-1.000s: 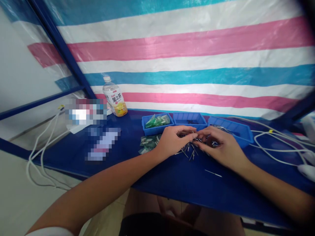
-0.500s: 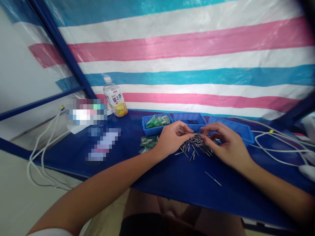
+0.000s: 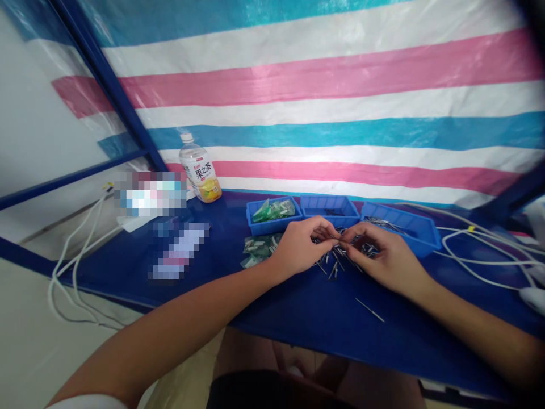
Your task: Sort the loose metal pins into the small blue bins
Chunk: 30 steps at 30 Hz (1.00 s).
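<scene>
My left hand (image 3: 304,243) and my right hand (image 3: 383,253) meet fingertip to fingertip above a loose pile of thin metal pins (image 3: 334,267), shaped like blind rivets. Thumb and forefinger are pinched on each hand. A thin dark sliver, seemingly one metal pin (image 3: 339,238), shows between the fingertips; the fingers cover most of it. Much of the pile is hidden behind both hands. Closer to me, a single pin (image 3: 369,310) lies apart on the blue table (image 3: 293,318).
Behind the hands stand three blue bins: the left bin (image 3: 255,228) with green bags, the middle bin (image 3: 353,211) with dark pieces, the right bin (image 3: 421,236) with pins. A green bag (image 3: 255,247), a bottle (image 3: 203,173) and white cables (image 3: 464,258) are around them.
The hands have come together, closing the gap between their fingertips. More of the right bin, with pins inside, is visible. The lone pin has stayed put.
</scene>
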Tool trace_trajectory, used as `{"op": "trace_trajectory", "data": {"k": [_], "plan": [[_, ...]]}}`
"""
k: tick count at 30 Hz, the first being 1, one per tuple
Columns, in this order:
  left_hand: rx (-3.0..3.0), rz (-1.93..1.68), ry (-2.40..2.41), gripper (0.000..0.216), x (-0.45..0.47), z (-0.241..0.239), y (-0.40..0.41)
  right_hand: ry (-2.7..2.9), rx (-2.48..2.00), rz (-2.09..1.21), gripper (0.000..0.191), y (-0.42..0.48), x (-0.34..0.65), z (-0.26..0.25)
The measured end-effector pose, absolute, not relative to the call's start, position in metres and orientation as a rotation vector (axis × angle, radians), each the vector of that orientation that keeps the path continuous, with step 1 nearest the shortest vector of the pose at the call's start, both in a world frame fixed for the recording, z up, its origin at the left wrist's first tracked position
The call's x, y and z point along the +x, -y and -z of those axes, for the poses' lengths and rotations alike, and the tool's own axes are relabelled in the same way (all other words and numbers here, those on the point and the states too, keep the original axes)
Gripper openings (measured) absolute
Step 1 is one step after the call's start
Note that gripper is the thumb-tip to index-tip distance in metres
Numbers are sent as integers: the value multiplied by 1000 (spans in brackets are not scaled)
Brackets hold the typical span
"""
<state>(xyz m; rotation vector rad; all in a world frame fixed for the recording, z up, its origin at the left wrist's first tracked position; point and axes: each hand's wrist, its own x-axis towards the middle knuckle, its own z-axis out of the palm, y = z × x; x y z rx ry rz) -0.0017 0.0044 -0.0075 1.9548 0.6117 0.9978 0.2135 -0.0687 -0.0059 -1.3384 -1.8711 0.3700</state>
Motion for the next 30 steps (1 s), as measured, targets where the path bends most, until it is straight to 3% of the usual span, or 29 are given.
{"op": "trace_trajectory", "data": {"k": [10,18,23,30], "plan": [[1870,-946,-570,15,-1,6,-3,1868,-1343,-357,9,69,212,6],[1874,-935,-575,35,-1,0,5,1722,-1286,-435,29,65,218,11],[1899,-806,-582,38,-2,2,8,1667,-1316,-276,18,68,219,10],[1950,-896,-572,35,-1,8,2,1734,-1274,-280,15,67,213,7]]}}
